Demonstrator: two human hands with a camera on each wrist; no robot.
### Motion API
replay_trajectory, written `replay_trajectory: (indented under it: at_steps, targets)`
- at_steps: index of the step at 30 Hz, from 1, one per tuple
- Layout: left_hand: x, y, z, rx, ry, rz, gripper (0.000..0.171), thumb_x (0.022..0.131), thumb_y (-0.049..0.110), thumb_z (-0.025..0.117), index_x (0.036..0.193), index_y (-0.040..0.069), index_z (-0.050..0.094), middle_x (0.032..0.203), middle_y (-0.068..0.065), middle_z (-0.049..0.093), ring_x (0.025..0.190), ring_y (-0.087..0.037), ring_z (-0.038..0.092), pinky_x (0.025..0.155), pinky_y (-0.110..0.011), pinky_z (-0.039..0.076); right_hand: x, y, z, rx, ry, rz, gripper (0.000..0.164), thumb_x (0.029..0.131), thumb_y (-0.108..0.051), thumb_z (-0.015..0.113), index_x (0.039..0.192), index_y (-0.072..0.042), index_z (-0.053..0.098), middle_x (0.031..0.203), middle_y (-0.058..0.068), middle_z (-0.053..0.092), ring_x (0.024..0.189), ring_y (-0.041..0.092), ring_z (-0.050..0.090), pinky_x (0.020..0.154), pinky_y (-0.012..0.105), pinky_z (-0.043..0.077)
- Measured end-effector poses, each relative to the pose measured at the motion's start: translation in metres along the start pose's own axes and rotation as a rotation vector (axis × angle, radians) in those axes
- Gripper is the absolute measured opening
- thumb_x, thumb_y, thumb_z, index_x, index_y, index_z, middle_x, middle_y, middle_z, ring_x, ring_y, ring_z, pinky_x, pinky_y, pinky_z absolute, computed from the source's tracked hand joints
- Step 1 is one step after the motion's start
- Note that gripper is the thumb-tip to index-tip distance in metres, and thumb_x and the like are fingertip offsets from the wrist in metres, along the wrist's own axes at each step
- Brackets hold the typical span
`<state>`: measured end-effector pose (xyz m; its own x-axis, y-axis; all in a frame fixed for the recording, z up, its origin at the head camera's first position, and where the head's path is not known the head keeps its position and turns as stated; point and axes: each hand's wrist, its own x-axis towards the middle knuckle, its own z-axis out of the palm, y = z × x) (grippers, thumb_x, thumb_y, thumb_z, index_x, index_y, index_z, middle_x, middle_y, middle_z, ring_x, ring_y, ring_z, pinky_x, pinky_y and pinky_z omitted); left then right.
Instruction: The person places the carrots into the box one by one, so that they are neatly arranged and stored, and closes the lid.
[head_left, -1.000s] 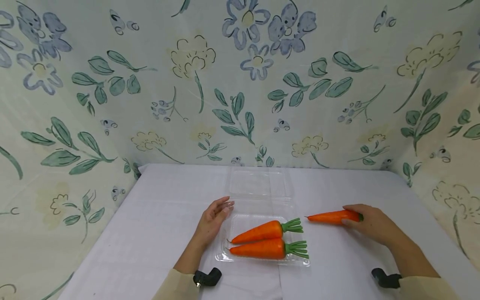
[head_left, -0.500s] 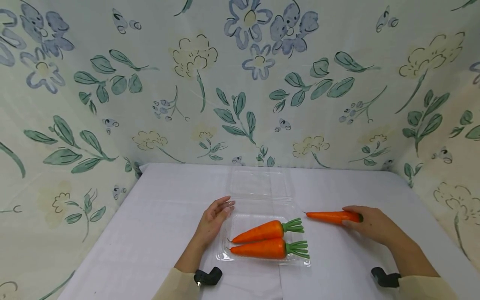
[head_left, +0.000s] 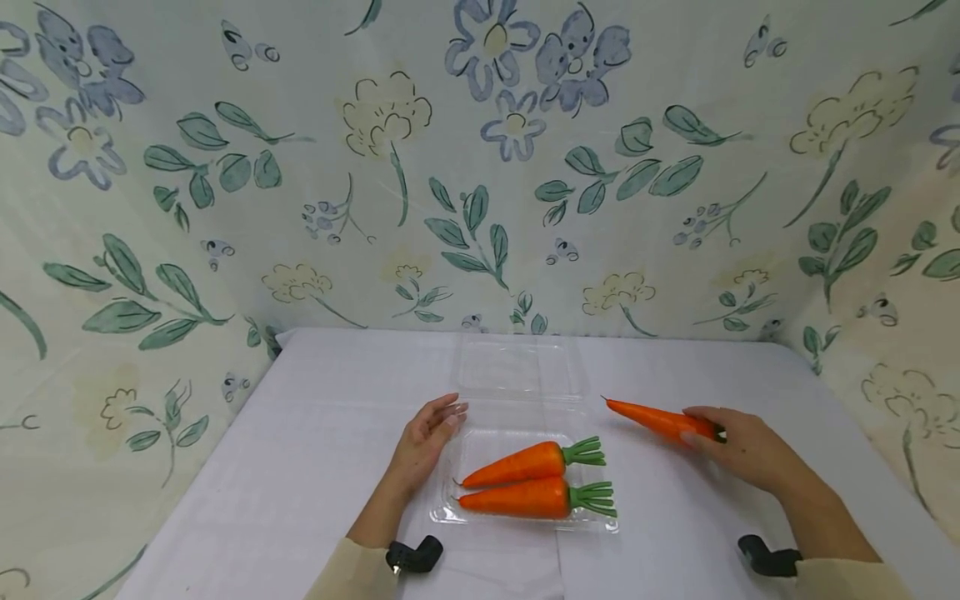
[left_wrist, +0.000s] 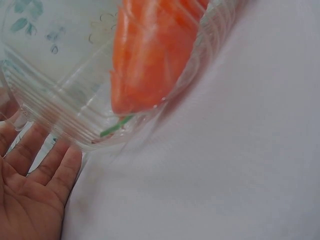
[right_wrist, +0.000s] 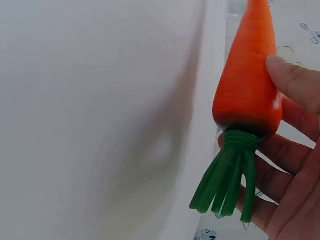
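My right hand (head_left: 738, 446) grips a carrot (head_left: 652, 417) near its thick end, right of the container. The right wrist view shows my thumb across that carrot's orange body (right_wrist: 250, 85), fingers behind it, and green stems (right_wrist: 227, 175) hanging free. Its thin tip points left and away from me. My left hand (head_left: 423, 442) rests at the left side of a clear plastic container (head_left: 480, 433), fingers fairly straight against its wall (left_wrist: 65, 125). Inside lie two carrots side by side, a far carrot (head_left: 517, 464) and a near carrot (head_left: 517, 498), stems to the right.
The container's clear lid (head_left: 517, 367) lies folded back towards the rear of the table. A white cloth (head_left: 330, 467) covers the tabletop. Flower-patterned fabric (head_left: 472, 167) hangs behind and at both sides.
The carrot in my right hand has tilted, its thin tip swinging away from me and slightly left. My left hand, the container and the two carrots in it stay put.
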<state>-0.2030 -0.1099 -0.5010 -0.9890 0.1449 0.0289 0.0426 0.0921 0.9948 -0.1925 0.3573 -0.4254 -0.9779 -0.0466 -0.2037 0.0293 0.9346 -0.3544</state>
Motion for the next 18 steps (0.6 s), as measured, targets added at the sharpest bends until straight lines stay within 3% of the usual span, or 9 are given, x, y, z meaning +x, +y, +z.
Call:
replay_trajectory:
  at_steps: [11,18]
  targets:
    - [0.000,-0.001,0.000,0.008,0.001,0.011,0.046,0.105,0.025,0.057,0.148,0.012,0.050,0.143,-0.008,0.064,0.133,-0.027,0.061,0.117,-0.048,0.044,-0.012,-0.046,-0.007,0.013,0.142,-0.110,0.074,0.090,-0.061,0.067,0.141,-0.008,0.059,0.130,0.023,0.064,0.104,0.034,0.057,0.085,0.059,0.057]
    - [-0.001,0.000,-0.001,0.003,-0.004,0.013,0.046,0.105,0.026,0.057,0.148,0.013,0.050,0.143,-0.008,0.064,0.134,-0.028,0.061,0.117,-0.048,0.044,-0.013,-0.073,-0.012,-0.001,0.153,-0.152,0.066,0.090,-0.053,0.072,0.139,-0.010,0.062,0.127,0.021,0.067,0.100,0.030,0.058,0.082,0.054,0.059]
